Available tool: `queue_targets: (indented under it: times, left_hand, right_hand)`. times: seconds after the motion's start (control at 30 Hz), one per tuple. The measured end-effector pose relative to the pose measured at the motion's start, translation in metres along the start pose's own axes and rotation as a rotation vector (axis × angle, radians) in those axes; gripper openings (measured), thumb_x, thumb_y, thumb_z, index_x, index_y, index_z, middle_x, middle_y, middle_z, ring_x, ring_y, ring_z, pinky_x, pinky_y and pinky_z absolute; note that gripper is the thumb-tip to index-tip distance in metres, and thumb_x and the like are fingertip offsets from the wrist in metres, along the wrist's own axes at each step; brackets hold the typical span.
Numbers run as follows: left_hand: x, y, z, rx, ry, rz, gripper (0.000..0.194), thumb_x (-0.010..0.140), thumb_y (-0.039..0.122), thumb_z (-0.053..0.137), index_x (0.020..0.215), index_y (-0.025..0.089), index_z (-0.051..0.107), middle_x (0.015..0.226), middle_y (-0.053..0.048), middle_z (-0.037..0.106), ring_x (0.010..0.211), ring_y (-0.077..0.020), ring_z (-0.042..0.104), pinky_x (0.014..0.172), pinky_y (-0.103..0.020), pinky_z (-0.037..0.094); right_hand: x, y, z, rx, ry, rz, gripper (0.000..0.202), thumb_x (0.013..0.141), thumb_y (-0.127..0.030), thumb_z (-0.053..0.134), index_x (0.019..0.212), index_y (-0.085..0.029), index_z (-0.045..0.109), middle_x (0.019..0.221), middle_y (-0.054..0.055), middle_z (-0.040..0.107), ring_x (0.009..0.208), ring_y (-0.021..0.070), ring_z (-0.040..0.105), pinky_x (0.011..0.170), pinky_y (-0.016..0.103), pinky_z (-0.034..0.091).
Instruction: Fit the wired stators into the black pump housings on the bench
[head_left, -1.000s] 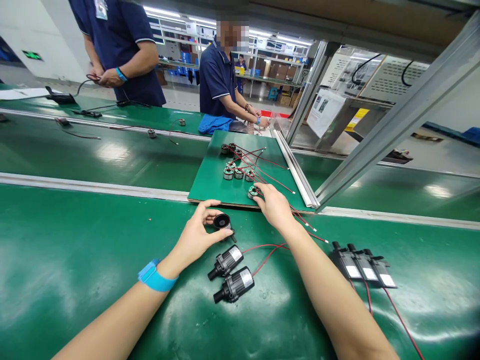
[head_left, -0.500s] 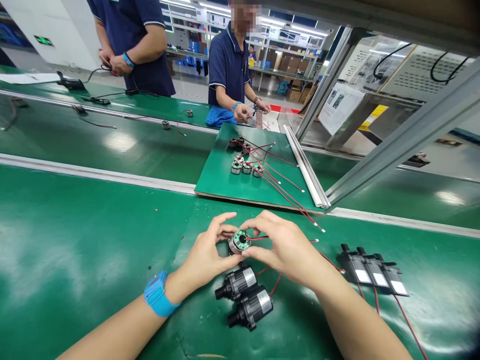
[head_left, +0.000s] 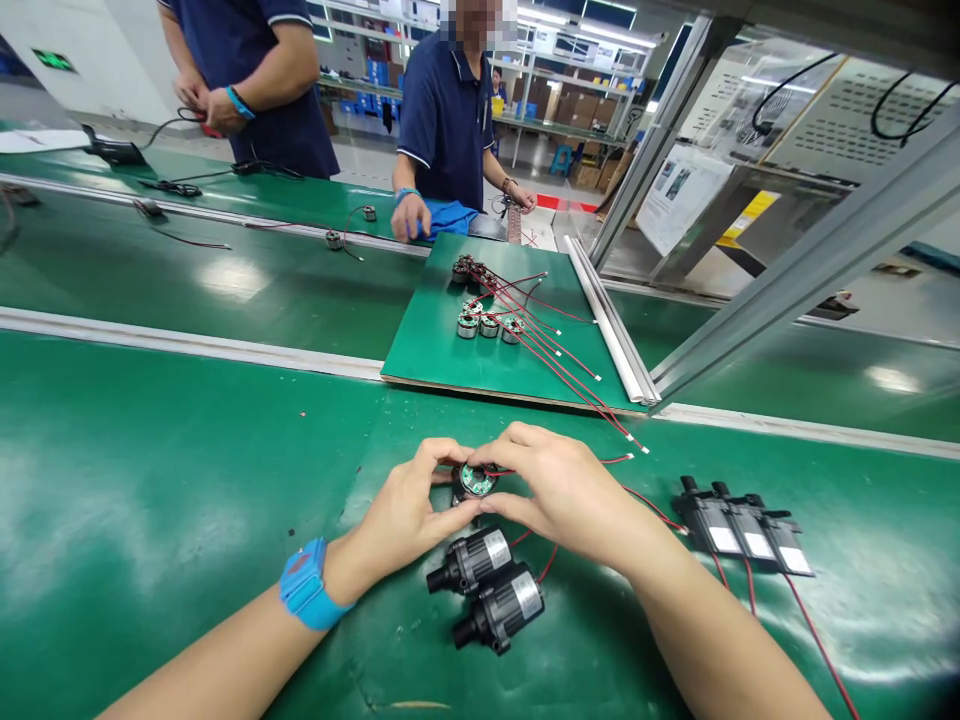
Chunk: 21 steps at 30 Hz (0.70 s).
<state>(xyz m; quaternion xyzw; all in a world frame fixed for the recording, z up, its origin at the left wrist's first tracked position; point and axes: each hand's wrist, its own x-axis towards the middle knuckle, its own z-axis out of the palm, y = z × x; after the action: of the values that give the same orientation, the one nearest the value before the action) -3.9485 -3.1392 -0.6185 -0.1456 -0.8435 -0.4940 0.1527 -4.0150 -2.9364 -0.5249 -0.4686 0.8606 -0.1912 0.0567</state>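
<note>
My left hand [head_left: 409, 505] is closed around a black pump housing [head_left: 459, 496], mostly hidden by the fingers. Inside its round opening sits a motor stator [head_left: 477, 481] with a green ring-shaped circuit board facing up. My right hand [head_left: 559, 490] pinches the stator's rim from the right, thumb and fingertips at its edge. A red wire [head_left: 622, 459] runs from it beneath my right hand and ends in a white plug. Just below my hands, two black pumps [head_left: 501, 606] with white labels lie side by side on the green bench.
Three more black pumps [head_left: 742, 525] stand at the right, their red wires trailing forward. On a raised green board [head_left: 420, 350] ahead are several wired stators [head_left: 489, 325]. A metal frame post [head_left: 742, 250] slants along the right. Two co-workers [head_left: 450, 120] stand across the line.
The stator has gone down into the black housing, and its board now lies flatter between my hands. Across the line, a co-worker's hand has moved left onto the blue cloth.
</note>
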Motion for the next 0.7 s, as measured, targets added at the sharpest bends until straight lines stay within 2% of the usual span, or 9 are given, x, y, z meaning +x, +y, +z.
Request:
queue_targets:
  times: [0.13,0.33,0.47,0.57,0.7]
  left_hand:
    - [0.002,-0.001,-0.004,0.120,-0.032,0.137,0.026,0.092,0.025,0.067,0.113,0.026,0.053,0.118,-0.004,0.070,0.105,-0.0177,0.070,0.091,-0.031,0.058]
    - [0.005,0.001,-0.010,0.238,-0.120,0.271,0.028,0.096,0.019,0.060,0.123,0.025,0.058,0.131,-0.007,0.065,0.119,-0.0174,0.064,0.101,-0.027,0.053]
    - [0.003,0.003,-0.017,0.356,-0.074,0.360,0.025,0.097,0.018,0.057,0.119,0.026,0.064,0.137,-0.008,0.059,0.119,-0.0181,0.063,0.101,-0.027,0.053]
    - [0.008,0.005,-0.018,0.396,-0.130,0.278,0.025,0.098,0.022,0.055,0.121,0.027,0.063,0.135,-0.007,0.058,0.118,-0.0191,0.063,0.100,-0.029,0.053]
    - [0.024,0.005,-0.016,0.307,-0.254,0.111,0.027,0.101,0.029,0.048,0.126,0.026,0.058,0.132,-0.007,0.061,0.120,-0.0203,0.061,0.103,-0.034,0.051]
  right_hand:
    - [0.003,0.004,0.004,-0.067,0.020,0.004,0.033,0.093,-0.042,0.068,0.123,-0.029,0.065,0.102,0.002,0.064,0.094,0.0188,0.062,0.077,0.030,0.048]
    - [0.003,0.002,0.006,-0.154,-0.019,-0.020,0.031,0.095,-0.050,0.063,0.116,-0.028,0.069,0.094,0.002,0.063,0.088,0.0178,0.061,0.071,0.029,0.045]
    - [0.002,-0.005,0.009,-0.173,0.060,-0.013,0.036,0.097,-0.053,0.057,0.122,-0.029,0.066,0.098,0.002,0.064,0.092,0.0181,0.060,0.071,0.028,0.043]
    - [0.006,-0.003,0.012,-0.194,0.053,-0.005,0.035,0.100,-0.052,0.052,0.124,-0.030,0.065,0.096,0.002,0.065,0.091,0.0186,0.061,0.068,0.028,0.040]
    - [0.015,0.015,0.019,-0.077,0.034,0.096,0.029,0.102,-0.047,0.052,0.121,-0.031,0.067,0.096,0.001,0.068,0.087,0.0163,0.062,0.069,0.026,0.037]
